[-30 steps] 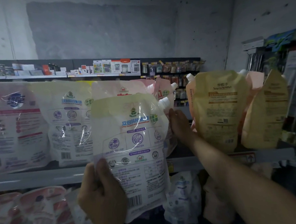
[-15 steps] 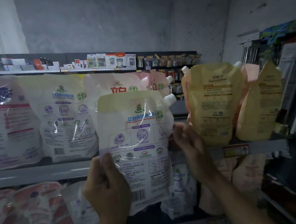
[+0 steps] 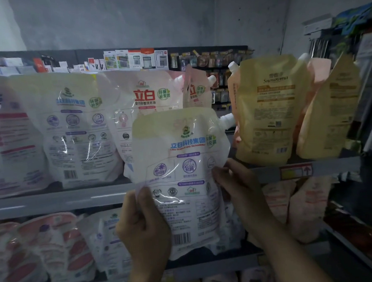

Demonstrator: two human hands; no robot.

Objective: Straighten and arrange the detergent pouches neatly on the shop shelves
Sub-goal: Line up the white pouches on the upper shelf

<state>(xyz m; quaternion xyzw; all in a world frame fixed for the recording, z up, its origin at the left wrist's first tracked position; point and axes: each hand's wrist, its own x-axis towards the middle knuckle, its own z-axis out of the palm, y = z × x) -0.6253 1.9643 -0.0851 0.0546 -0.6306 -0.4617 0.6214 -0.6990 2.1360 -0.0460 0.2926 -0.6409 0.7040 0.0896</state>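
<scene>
Leaving the grey metal shelf (image 3: 53,201), the right hand (image 3: 234,182) is now pinching the 3 o'clock edge of the glossy white-and-purple spouted pouch (image 3: 182,160), which the left hand (image 3: 143,228) is gripping at 7 o'clock, clear of that shelf.

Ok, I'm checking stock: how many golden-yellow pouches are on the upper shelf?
2: a front-facing yellow pouch and an angled yellow pouch right of it. Peach pouches behind could hide more.
</scene>
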